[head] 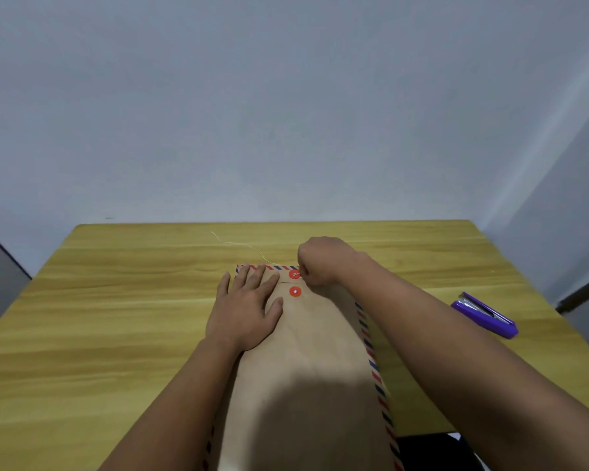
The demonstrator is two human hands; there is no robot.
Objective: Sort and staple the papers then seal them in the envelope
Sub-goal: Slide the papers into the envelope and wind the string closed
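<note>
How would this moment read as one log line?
left hand: flat on envelope | right hand: pinching string | stapler: idle

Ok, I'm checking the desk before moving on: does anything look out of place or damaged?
Nothing stands out. The envelope lies flat under the left hand, the right hand works its string at the red button, and the purple stapler rests aside, intact.

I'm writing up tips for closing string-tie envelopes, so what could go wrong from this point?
1. The string trails loose across the table beyond the envelope; it may snag or slip from the right hand while winding around the upper red button.
2. The left hand pins only one side of the flap, so the other side could lift.
3. A hard pull might tear a paper button off.
</note>
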